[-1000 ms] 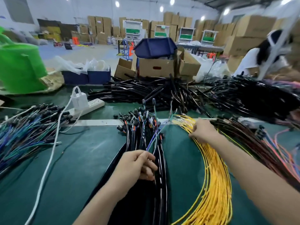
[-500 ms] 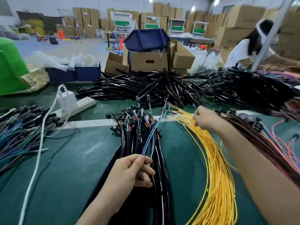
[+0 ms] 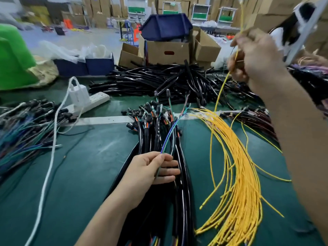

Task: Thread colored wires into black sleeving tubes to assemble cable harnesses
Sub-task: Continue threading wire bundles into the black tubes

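step: free one wire | right hand [image 3: 257, 59], 1 o'clock: fingers [image 3: 237, 73] curled round yellow wire [image 3: 219, 96], tail reaching bundle [image 3: 239, 174] at 4 o'clock | left hand [image 3: 147, 171], 6 o'clock: pinches blue-green wires [image 3: 170, 137] over tubes [image 3: 146, 137] | advice: pull straight up; avoid snagging neighbours

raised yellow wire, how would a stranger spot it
Find the fan of yellow wires on the right of the green table. One strand rises from its far end into the right hand. Only it is airborne; the rest lie flat.
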`<state>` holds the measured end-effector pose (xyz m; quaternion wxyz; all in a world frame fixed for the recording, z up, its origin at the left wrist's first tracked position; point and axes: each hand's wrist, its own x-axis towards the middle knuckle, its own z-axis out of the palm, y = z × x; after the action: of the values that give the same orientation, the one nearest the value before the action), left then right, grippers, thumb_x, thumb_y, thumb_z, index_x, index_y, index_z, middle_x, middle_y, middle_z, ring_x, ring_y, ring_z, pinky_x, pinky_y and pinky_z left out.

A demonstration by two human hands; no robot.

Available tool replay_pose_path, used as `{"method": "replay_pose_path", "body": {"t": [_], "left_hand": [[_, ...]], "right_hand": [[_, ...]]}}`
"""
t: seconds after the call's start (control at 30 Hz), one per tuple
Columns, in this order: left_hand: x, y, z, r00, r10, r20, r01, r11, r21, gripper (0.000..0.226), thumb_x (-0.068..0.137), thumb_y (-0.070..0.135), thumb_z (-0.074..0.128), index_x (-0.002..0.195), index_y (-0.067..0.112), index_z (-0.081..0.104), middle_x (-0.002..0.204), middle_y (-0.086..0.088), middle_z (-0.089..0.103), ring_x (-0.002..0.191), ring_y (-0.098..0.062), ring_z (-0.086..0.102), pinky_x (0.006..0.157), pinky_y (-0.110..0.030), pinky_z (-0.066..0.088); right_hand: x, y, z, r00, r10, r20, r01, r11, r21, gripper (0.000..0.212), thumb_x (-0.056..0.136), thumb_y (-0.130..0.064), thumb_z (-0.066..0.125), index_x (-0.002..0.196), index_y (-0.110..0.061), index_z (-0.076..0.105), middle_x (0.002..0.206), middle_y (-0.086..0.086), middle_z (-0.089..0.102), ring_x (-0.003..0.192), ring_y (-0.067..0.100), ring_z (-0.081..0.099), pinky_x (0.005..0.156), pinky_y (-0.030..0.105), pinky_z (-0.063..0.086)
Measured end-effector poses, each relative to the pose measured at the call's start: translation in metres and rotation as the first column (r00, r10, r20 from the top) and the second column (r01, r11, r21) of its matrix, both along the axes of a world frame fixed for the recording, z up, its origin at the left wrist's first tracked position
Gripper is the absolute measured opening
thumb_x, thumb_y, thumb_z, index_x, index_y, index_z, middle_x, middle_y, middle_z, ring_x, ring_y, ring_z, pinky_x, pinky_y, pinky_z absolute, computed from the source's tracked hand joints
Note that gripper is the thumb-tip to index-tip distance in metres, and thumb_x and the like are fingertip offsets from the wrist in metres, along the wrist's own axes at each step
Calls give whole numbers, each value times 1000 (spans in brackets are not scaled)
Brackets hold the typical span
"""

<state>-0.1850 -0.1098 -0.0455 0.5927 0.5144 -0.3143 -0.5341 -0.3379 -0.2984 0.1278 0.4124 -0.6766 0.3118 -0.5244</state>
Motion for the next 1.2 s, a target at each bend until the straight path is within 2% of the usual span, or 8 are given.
{"method": "replay_pose_path", "body": {"t": [0.1,0.27,0.4,0.6,0.73,0.83,1.03,1.2], "left_hand": [[0,0,-2,1000,-6,-13,6,1000,-14,27,100,13,39,95,0,63,92,-12,74,85,-24,72,62,-22,56],[0,0,-7,1000,-18,-13,18,1000,-22,27,100,13,40,95,1,64,92,-12,74,86,-24,72,62,-22,56],[1,1,-8,998,-53,-19,52,998,-29,27,100,14,41,96,1,65,91,-14,74,85,-23,72,62,-22,55],[3,2,-1,990,-115,80,119,992,-47,27,100,15,40,102,-1,61,86,-14,74,52,-10,58,42,-16,41],[6,2,0,988,-147,37,147,989,4,25,100,13,37,92,0,56,88,-19,73,45,-9,49,38,-15,35],[6,3,0,987,-152,58,151,988,10,25,101,12,36,88,1,54,88,-20,73,40,-7,44,37,-14,33],[4,5,1,985,-132,114,132,991,8,25,101,12,35,89,2,55,75,-11,73,39,-6,41,36,-13,31],[5,5,-1,978,-122,168,116,992,44,29,101,17,38,94,8,65,54,6,51,40,-2,34,39,-11,28]], "right_hand": [[16,4,-5,997,32,67,-36,997,66,23,103,-15,33,82,-16,44,41,-2,54,34,12,39,36,13,26],[30,8,-9,982,21,189,-37,996,81,23,103,-14,31,83,-15,43,43,2,53,32,13,32,39,14,24],[38,7,-20,985,12,175,-29,995,98,23,103,-14,31,83,-15,43,41,2,53,30,14,30,38,14,23],[48,6,-55,981,-117,152,95,985,144,21,103,-13,32,86,-15,45,41,1,53,28,11,36,35,13,26],[45,7,-83,974,-179,140,145,963,228,18,102,-13,34,94,-14,49,46,4,55,30,12,38,36,13,27],[44,5,-93,948,-235,214,167,941,293,18,102,-13,33,93,-14,48,43,3,55,30,12,37,37,13,27],[44,-5,-101,850,-372,374,187,876,444,21,102,-13,30,90,-14,46,44,4,54,31,13,36,37,16,28],[46,-12,-113,840,-393,375,174,849,499,23,101,-13,31,85,-17,47,40,1,54,29,12,35,36,14,27]]}}
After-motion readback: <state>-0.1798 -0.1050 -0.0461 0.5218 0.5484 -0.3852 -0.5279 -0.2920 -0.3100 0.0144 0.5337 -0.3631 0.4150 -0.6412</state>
